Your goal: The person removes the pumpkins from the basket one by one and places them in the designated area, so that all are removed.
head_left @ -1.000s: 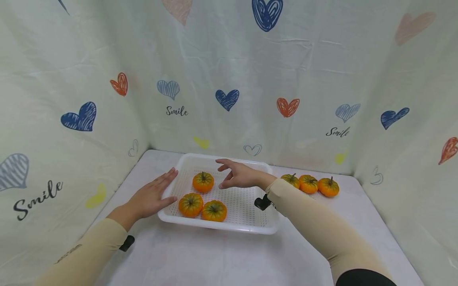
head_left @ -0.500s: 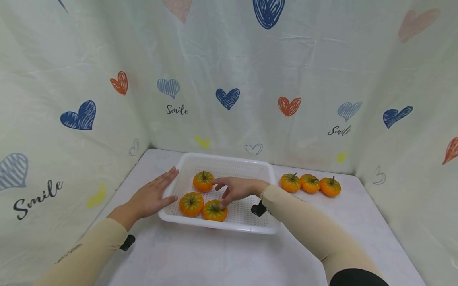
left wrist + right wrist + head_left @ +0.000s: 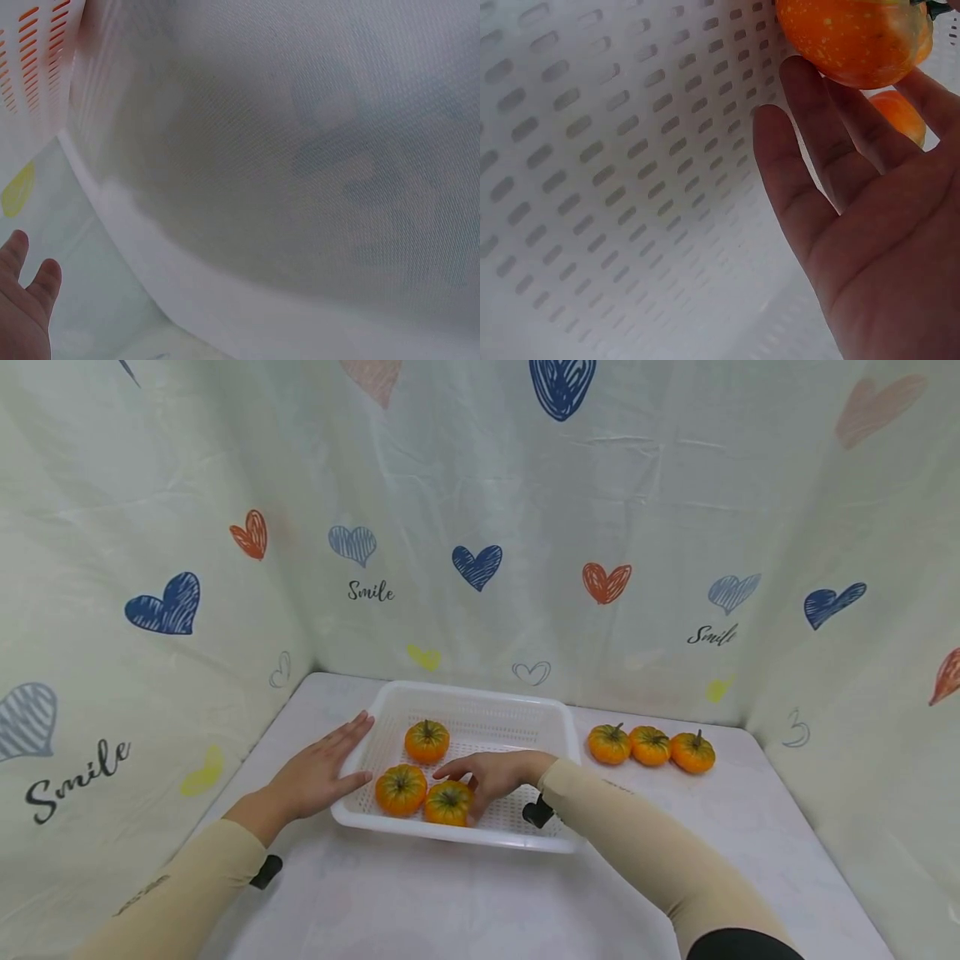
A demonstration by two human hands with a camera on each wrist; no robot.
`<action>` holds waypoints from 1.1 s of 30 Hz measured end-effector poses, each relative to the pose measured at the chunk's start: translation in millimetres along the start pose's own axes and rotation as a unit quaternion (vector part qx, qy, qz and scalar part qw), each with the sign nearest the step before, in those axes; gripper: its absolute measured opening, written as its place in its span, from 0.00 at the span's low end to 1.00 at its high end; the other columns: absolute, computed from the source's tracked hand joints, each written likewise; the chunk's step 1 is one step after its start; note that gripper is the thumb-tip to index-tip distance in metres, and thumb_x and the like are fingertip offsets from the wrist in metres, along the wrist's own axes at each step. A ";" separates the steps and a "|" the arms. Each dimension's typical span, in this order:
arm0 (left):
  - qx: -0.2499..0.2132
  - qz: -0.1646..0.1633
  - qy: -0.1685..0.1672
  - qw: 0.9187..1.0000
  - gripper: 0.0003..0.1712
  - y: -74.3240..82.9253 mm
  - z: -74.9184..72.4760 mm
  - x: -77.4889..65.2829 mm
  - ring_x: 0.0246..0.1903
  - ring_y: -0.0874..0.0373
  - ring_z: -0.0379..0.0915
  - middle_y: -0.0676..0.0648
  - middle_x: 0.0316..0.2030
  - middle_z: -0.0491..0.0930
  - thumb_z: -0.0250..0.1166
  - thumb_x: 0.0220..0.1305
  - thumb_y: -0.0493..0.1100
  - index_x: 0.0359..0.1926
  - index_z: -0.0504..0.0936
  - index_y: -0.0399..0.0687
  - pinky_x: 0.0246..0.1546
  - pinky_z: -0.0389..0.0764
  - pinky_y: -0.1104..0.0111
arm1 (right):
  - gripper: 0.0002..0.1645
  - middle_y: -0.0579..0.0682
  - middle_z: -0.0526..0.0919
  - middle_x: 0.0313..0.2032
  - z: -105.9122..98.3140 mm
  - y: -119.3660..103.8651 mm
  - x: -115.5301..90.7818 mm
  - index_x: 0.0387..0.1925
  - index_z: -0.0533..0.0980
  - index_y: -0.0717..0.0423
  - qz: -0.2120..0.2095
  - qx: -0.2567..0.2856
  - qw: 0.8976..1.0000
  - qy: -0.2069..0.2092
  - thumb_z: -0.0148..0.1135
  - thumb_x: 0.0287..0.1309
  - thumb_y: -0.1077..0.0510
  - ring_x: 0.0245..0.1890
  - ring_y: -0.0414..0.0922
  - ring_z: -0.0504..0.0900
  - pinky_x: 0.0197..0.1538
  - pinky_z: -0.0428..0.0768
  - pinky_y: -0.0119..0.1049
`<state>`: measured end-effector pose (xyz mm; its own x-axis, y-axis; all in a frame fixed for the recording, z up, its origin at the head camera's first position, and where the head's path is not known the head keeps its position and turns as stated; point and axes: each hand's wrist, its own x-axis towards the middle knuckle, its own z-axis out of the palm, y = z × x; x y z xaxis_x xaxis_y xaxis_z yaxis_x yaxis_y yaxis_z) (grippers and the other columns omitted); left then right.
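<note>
In the head view, three small orange pumpkins with green tops lie in a white perforated basket [image 3: 495, 837]. My right hand [image 3: 495, 775] is at the front right pumpkin [image 3: 447, 802], thumb down its near right side and fingers over its far side. In the right wrist view, fingertips of the right hand [image 3: 870, 195] meet the underside of that pumpkin [image 3: 855, 37]. The other two are the front left pumpkin [image 3: 401, 790] and the back pumpkin [image 3: 427, 742]. My left hand [image 3: 315, 772], fingers straight, rests against the basket's left rim.
Three more pumpkins [image 3: 649, 746] stand in a row on the white-covered table [image 3: 450, 902], right of the basket. A pale curtain [image 3: 540, 493] printed with hearts encloses the table at the back and sides.
My right hand has come down and nearer from above the basket's middle to the front right pumpkin, its fingers now around it. The left hand has stayed at the rim.
</note>
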<state>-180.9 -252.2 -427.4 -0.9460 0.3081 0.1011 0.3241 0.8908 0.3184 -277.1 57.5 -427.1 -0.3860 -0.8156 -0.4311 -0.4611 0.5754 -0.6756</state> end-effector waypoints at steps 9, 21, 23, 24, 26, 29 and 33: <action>-0.002 -0.004 0.005 1.000 0.47 -1.2 4.1 -3.7 0.72 0.40 0.52 0.41 0.77 0.49 0.60 0.68 0.57 0.78 0.51 0.44 0.65 0.61 0.39 | 0.45 0.32 0.73 0.62 6.0 3.3 4.0 0.68 0.71 0.39 -0.016 -0.006 1.000 -0.003 0.78 0.48 0.57 0.54 0.43 0.75 0.60 0.73 0.36; -0.001 0.000 0.002 1.000 0.46 -0.6 1.4 -0.8 0.73 0.40 0.51 0.41 0.77 0.48 0.59 0.69 0.57 0.78 0.51 0.44 0.65 0.61 0.39 | 0.45 0.31 0.74 0.58 6.4 5.8 5.1 0.67 0.72 0.38 -0.020 -0.011 1.000 0.001 0.78 0.47 0.59 0.51 0.42 0.75 0.57 0.73 0.33; 0.000 0.002 0.002 1.000 0.46 -1.2 1.6 -0.3 0.73 0.40 0.51 0.41 0.77 0.48 0.59 0.69 0.57 0.78 0.51 0.44 0.65 0.61 0.39 | 0.44 0.32 0.75 0.57 5.5 6.8 5.6 0.67 0.72 0.39 -0.023 -0.011 1.000 0.003 0.79 0.47 0.58 0.50 0.42 0.76 0.56 0.74 0.32; 0.000 0.003 0.003 1.000 0.46 -1.4 1.6 -0.2 0.73 0.40 0.51 0.41 0.77 0.48 0.59 0.69 0.57 0.78 0.51 0.44 0.66 0.61 0.40 | 0.44 0.31 0.75 0.56 5.1 7.1 5.9 0.66 0.72 0.39 -0.024 -0.012 1.000 0.004 0.79 0.46 0.58 0.49 0.42 0.76 0.56 0.74 0.32; 0.000 0.005 0.004 1.000 0.46 -2.0 1.6 0.1 0.73 0.40 0.51 0.41 0.77 0.49 0.59 0.69 0.57 0.78 0.51 0.44 0.66 0.61 0.40 | 0.44 0.32 0.75 0.56 4.3 7.4 5.9 0.66 0.72 0.39 -0.027 -0.011 1.000 0.005 0.80 0.46 0.57 0.49 0.42 0.77 0.55 0.75 0.32; 0.001 0.009 0.006 1.000 0.46 -2.3 1.4 0.4 0.73 0.40 0.51 0.41 0.77 0.49 0.59 0.69 0.57 0.78 0.51 0.43 0.66 0.61 0.41 | 0.44 0.32 0.76 0.56 3.1 7.0 5.4 0.66 0.73 0.39 -0.024 -0.008 1.000 0.007 0.80 0.46 0.57 0.49 0.42 0.77 0.55 0.75 0.32; 0.001 0.009 0.006 1.000 0.46 -1.8 1.2 0.7 0.73 0.40 0.51 0.41 0.77 0.49 0.58 0.69 0.57 0.78 0.51 0.43 0.66 0.61 0.41 | 0.43 0.35 0.76 0.56 1.1 5.6 3.0 0.64 0.74 0.40 -0.015 -0.004 1.000 0.015 0.81 0.45 0.55 0.50 0.41 0.76 0.56 0.75 0.32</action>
<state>-182.1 -253.1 -429.0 -0.9403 0.3192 0.1178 0.3402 0.8861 0.3147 -280.0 58.2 -432.9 -0.3954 -0.8299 -0.3937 -0.4786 0.5520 -0.6829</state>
